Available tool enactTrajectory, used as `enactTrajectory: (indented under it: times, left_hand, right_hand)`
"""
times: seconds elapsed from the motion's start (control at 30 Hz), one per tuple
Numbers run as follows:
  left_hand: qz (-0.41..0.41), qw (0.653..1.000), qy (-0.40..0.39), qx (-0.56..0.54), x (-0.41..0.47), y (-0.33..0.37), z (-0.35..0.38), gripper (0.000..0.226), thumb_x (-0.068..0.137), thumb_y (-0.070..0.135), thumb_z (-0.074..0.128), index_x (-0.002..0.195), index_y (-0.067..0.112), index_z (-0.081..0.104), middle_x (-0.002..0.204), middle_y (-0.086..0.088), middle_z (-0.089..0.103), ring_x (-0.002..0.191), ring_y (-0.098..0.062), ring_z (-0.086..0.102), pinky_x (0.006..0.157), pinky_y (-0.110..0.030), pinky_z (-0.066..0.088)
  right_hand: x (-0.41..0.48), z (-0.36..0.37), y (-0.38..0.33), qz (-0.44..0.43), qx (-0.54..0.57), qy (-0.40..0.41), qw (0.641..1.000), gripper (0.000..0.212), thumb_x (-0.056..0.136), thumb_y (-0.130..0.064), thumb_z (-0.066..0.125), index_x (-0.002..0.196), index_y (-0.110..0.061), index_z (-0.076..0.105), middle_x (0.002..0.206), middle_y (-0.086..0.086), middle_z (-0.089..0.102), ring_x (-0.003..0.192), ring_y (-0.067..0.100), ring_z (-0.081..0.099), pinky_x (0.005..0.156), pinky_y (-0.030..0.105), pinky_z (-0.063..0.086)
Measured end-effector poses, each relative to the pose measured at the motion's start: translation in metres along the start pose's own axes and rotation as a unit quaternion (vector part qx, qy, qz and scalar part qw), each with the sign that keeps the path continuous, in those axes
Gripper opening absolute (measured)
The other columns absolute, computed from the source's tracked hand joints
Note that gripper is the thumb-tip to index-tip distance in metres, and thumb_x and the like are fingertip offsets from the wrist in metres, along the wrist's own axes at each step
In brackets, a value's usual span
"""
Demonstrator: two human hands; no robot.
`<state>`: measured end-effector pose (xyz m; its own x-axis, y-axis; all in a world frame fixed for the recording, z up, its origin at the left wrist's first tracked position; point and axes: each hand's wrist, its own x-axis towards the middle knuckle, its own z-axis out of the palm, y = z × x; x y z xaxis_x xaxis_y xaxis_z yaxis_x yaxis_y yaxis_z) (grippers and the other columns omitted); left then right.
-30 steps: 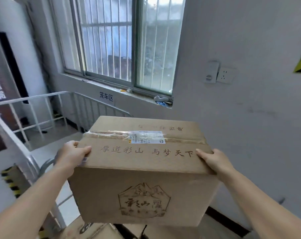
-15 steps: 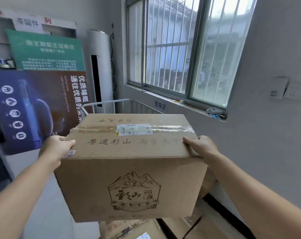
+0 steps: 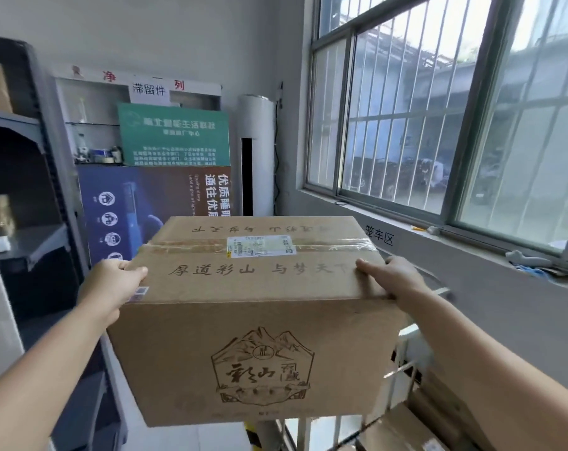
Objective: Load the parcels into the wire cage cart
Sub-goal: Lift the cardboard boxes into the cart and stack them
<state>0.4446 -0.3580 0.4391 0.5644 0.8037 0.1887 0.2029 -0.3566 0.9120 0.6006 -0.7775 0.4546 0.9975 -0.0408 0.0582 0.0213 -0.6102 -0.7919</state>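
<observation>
A large brown cardboard parcel [image 3: 253, 323] with printed characters, a mountain logo and a white shipping label on its taped top is held up at chest height in front of me. My left hand [image 3: 113, 281] grips its upper left edge, thumb on top. My right hand [image 3: 390, 276] grips the upper right edge the same way. White bars of the wire cage cart [image 3: 406, 359] show below and to the right of the parcel, mostly hidden behind it. More cardboard parcels [image 3: 403, 431] lie low at the right, beside those bars.
A dark metal shelf rack [image 3: 32, 196] stands close on the left. Posters [image 3: 165, 190] and a white floor-standing air conditioner [image 3: 256, 157] line the far wall. A barred window [image 3: 438, 118] and its sill run along the right wall.
My view has swung left: the window slid right, the shelf rack and posters came into sight. The parcel stays in both hands, now closer to the posters and above the cage bars.
</observation>
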Motion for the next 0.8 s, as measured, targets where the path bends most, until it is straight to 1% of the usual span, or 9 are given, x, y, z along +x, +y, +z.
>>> enactTrajectory:
  times: [0.07, 0.17, 0.37, 0.43, 0.5, 0.6, 0.67, 0.7, 0.8]
  left_hand:
    - [-0.005, 1.0, 0.008, 0.0, 0.029, 0.0, -0.006, 0.015, 0.087, 0.016, 0.065, 0.079, 0.004, 0.063, 0.073, -0.014, 0.062, 0.069, -0.029, 0.059, 0.064, -0.03, 0.04]
    - [-0.007, 1.0, 0.015, -0.003, 0.071, -0.001, -0.008, 0.014, 0.086, 0.02, 0.066, 0.075, 0.012, 0.063, 0.079, -0.014, 0.068, 0.079, -0.033, 0.068, 0.069, -0.033, 0.041]
    - [-0.002, 0.999, 0.024, -0.025, 0.169, -0.004, 0.016, 0.014, 0.086, 0.018, 0.067, 0.073, 0.016, 0.061, 0.085, -0.017, 0.07, 0.086, -0.038, 0.069, 0.074, -0.041, 0.05]
    - [0.009, 0.999, 0.032, -0.038, 0.199, 0.002, 0.029, 0.008, 0.087, 0.013, 0.065, 0.08, 0.009, 0.064, 0.083, -0.016, 0.068, 0.072, -0.032, 0.068, 0.07, -0.036, 0.052]
    - [0.017, 0.998, 0.035, -0.047, 0.229, 0.006, 0.044, 0.006, 0.089, 0.007, 0.063, 0.093, 0.003, 0.064, 0.079, -0.013, 0.063, 0.053, -0.021, 0.061, 0.057, -0.025, 0.048]
    - [0.025, 0.996, 0.043, -0.073, 0.271, 0.011, 0.066, 0.016, 0.09, 0.004, 0.061, 0.105, -0.002, 0.064, 0.08, -0.008, 0.059, 0.05, -0.016, 0.056, 0.049, -0.02, 0.048]
    - [0.025, 0.996, 0.041, -0.081, 0.301, 0.013, 0.079, 0.011, 0.091, 0.004, 0.061, 0.102, 0.003, 0.062, 0.084, -0.007, 0.058, 0.044, -0.007, 0.056, 0.036, -0.012, 0.042]
    - [0.022, 0.995, 0.037, -0.085, 0.318, 0.013, 0.086, 0.011, 0.091, 0.005, 0.061, 0.101, 0.001, 0.061, 0.079, -0.006, 0.058, 0.039, -0.003, 0.054, 0.035, -0.012, 0.041]
    - [0.029, 0.995, 0.028, -0.088, 0.366, 0.015, 0.11, 0.019, 0.091, 0.007, 0.062, 0.109, 0.001, 0.063, 0.07, -0.002, 0.055, 0.038, -0.005, 0.054, 0.059, -0.023, 0.042]
  right_hand:
    - [0.014, 0.017, -0.023, -0.001, 0.004, -0.005, 1.0, 0.051, 0.073, -0.063, 0.068, 0.088, -0.015, 0.066, 0.081, 0.004, 0.068, 0.077, 0.025, 0.065, 0.071, 0.035, 0.053]
    - [0.041, 0.045, -0.049, -0.007, 0.014, -0.006, 1.0, 0.056, 0.068, -0.066, 0.068, 0.09, -0.015, 0.067, 0.083, 0.004, 0.07, 0.079, 0.026, 0.067, 0.079, 0.041, 0.057]
    - [0.11, 0.099, -0.093, -0.026, 0.031, -0.004, 0.999, 0.044, 0.076, -0.059, 0.069, 0.086, -0.017, 0.064, 0.081, 0.002, 0.067, 0.077, 0.023, 0.064, 0.067, 0.033, 0.048]
    - [0.138, 0.116, -0.108, -0.033, 0.033, -0.004, 0.999, 0.042, 0.077, -0.058, 0.068, 0.083, -0.017, 0.062, 0.079, 0.002, 0.066, 0.077, 0.024, 0.063, 0.066, 0.033, 0.047]
    - [0.168, 0.133, -0.123, -0.038, 0.035, 0.001, 0.999, 0.044, 0.076, -0.059, 0.068, 0.085, -0.016, 0.064, 0.08, 0.004, 0.068, 0.077, 0.025, 0.066, 0.068, 0.035, 0.051]
    - [0.209, 0.158, -0.145, -0.038, 0.036, 0.003, 0.999, 0.047, 0.075, -0.059, 0.069, 0.088, -0.015, 0.065, 0.083, 0.004, 0.07, 0.078, 0.025, 0.067, 0.075, 0.039, 0.055]
    - [0.234, 0.172, -0.158, -0.034, 0.046, 0.006, 0.998, 0.048, 0.074, -0.059, 0.07, 0.089, -0.014, 0.065, 0.084, 0.005, 0.07, 0.078, 0.026, 0.068, 0.078, 0.043, 0.057]
    - [0.246, 0.179, -0.164, -0.031, 0.047, 0.007, 0.998, 0.048, 0.074, -0.059, 0.07, 0.09, -0.014, 0.065, 0.084, 0.005, 0.07, 0.079, 0.026, 0.068, 0.078, 0.043, 0.057]
    - [0.282, 0.199, -0.178, -0.02, 0.049, 0.014, 0.999, 0.05, 0.072, -0.06, 0.071, 0.089, -0.014, 0.064, 0.085, 0.006, 0.07, 0.08, 0.028, 0.069, 0.078, 0.045, 0.057]
